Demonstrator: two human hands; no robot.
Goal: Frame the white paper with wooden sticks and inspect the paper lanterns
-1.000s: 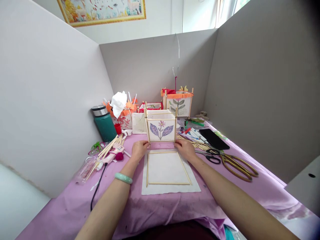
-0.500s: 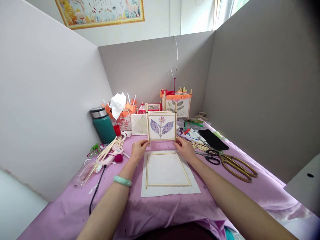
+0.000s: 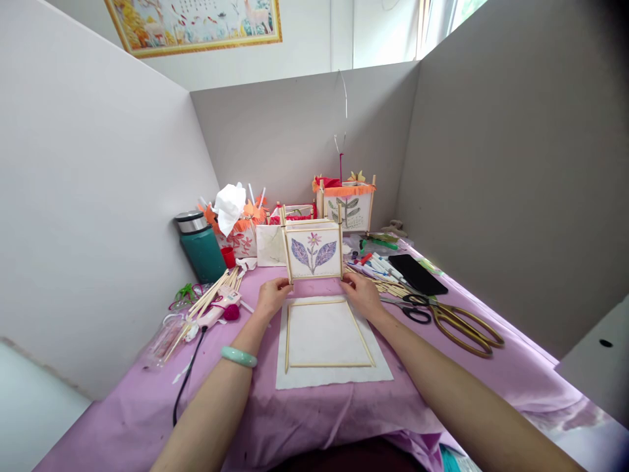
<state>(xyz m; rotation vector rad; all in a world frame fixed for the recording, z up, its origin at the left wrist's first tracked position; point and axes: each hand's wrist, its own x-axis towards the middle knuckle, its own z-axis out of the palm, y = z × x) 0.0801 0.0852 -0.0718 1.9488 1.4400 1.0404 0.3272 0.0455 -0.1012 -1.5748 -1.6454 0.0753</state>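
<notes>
Between my two hands stands a small lantern frame [image 3: 313, 254] of wooden sticks, its white front panel printed with a pink flower and two purple leaves. My left hand [image 3: 273, 296] pinches the foot of its left post, a green bangle on that wrist. The foot of the right post is pinched by my right hand [image 3: 362, 295]. Nearer to me lies a white paper sheet [image 3: 329, 376], with a rectangle of thin sticks [image 3: 330, 364] on it; the right-hand stick slants.
At left are a green flask [image 3: 202, 252], loose sticks [image 3: 216, 292] and a pink glue gun [image 3: 221, 308] with a black cord. Rightward lie gold-handled scissors [image 3: 466, 326], black-handled scissors [image 3: 417, 313], a black phone [image 3: 417, 274] and markers [image 3: 381, 265]. An orange-fringed lantern [image 3: 348, 213] stands behind.
The lantern frame has tilted back slightly, so more of its top shows. Both hands keep their hold on its posts. The whole view has shifted a little.
</notes>
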